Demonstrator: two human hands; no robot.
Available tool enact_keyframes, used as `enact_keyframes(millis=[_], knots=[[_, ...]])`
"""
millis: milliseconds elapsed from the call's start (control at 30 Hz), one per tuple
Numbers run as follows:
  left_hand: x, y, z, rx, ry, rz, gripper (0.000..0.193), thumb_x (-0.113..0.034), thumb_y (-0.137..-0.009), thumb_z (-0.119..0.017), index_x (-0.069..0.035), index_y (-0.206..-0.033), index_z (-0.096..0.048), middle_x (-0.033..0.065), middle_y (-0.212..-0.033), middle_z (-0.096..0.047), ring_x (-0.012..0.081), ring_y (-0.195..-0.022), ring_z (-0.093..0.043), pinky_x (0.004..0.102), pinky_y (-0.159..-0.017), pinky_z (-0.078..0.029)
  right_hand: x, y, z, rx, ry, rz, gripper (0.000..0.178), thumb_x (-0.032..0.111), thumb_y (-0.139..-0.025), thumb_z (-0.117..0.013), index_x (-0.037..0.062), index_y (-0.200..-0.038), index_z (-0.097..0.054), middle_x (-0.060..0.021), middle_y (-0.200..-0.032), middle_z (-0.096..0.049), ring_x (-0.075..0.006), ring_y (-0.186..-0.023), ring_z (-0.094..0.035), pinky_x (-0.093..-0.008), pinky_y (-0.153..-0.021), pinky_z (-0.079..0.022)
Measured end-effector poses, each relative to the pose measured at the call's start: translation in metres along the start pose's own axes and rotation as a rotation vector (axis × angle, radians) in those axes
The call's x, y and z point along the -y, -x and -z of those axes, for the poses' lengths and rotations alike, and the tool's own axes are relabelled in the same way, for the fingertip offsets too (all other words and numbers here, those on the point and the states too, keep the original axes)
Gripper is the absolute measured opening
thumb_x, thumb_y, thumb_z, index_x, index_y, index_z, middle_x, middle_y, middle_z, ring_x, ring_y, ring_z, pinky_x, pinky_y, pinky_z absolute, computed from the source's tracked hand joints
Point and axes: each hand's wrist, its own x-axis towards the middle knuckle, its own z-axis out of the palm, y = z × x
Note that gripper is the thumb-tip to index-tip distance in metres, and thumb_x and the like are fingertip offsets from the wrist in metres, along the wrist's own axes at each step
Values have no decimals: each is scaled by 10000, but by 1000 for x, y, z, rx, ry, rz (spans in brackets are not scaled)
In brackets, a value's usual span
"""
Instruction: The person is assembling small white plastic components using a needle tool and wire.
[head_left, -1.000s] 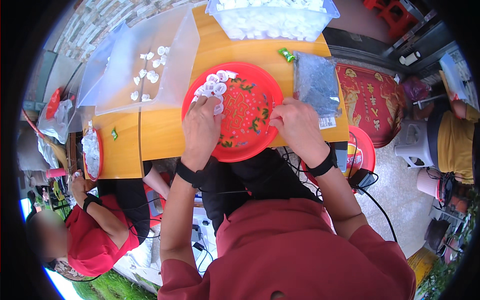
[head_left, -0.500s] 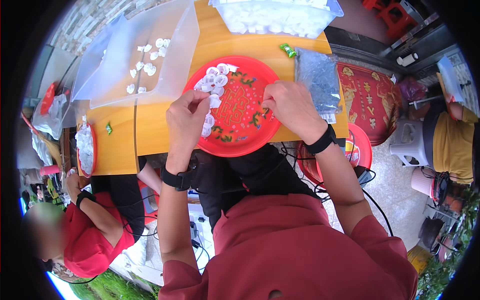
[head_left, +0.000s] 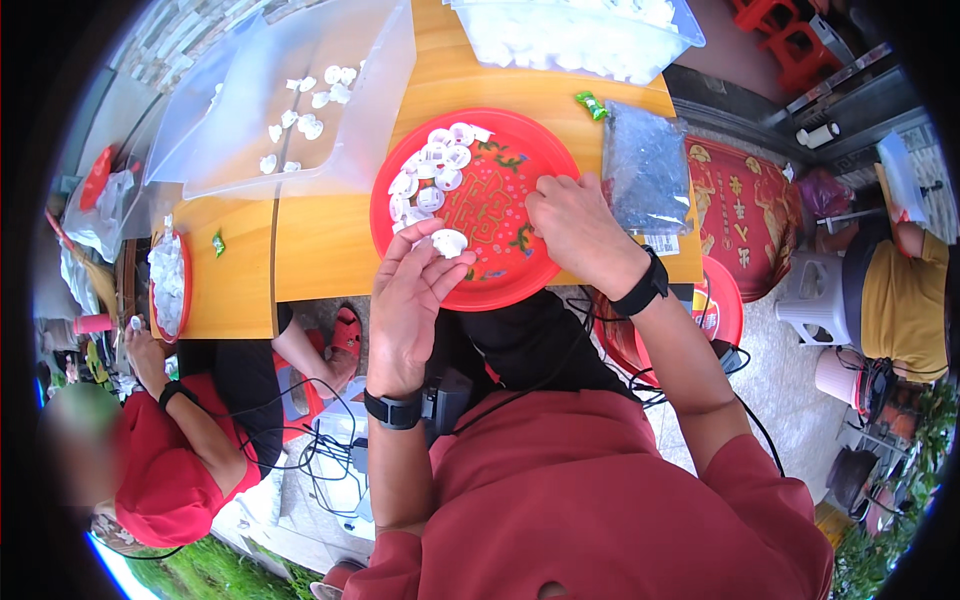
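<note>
A small white round plastic piece (head_left: 450, 242) rests in the fingers of my left hand (head_left: 408, 290), which is turned partly palm up above the near left rim of a red patterned tray (head_left: 520, 285). Several similar white plastic pieces (head_left: 430, 198) lie in a cluster along the tray's left side. My right hand (head_left: 582, 225) is over the tray's right side, palm down, with thumb and fingers pinched together. Whatever those fingers hold, if anything, is hidden from sight.
A clear bin (head_left: 350, 150) with a few white pieces stands at the far left; a full one (head_left: 575, 55) is at the back. A bag of dark bits (head_left: 645, 165) and a green wrapper (head_left: 590, 105) lie right. A co-worker (head_left: 190, 440) sits left beside another tray (head_left: 185, 300).
My left hand has moved right and nearer to me, turning its palm up with a white piece in its fingers. My right hand stays pinched at the tray's right side.
</note>
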Motion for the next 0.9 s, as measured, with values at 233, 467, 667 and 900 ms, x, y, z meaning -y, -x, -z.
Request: enact_keyframes(millis=[233,467,667,900], knots=[[7,9,-20,159,-107,45,313,-282,-1016,-507,-42,-1200,-587,31,-854,-627,101,-698,-581,208,-628,-458,23,1,22,-97,-1109,57,90,115,-909,-615,58,-963,-571,-100,-1059,-589,-208,-1083,-547,-380,-920,-419],[10,26,-42,72,-271,-103,207,-240,-982,-576,-76,-1073,-665,-30,-732,-590,21,-611,-473,180,-533,-347,39,13,17,50,-2048,-156,125,172,-975,-583,67,-1041,-576,-73,-1221,-585,-140,-1163,-520,-309,-1016,-396],[6,28,-36,61,-329,-170,165,-201,-954,-615,-65,-998,-699,-31,-761,-622,2,-598,-443,181,-508,-312,36,15,32,-292,-1431,-40,128,91,-913,-635,58,-1036,-628,-72,-1109,-650,-142,-1016,-615,-295,-869,-476],[1,29,-26,129,-316,-78,148,-172,-949,-622,-56,-998,-701,-8,-852,-687,10,-645,-498,180,-553,-363,20,14,48,-381,-857,273,110,53,-851,-671,59,-960,-660,-75,-804,-659,-246,-750,-647,-340,-667,-480]])
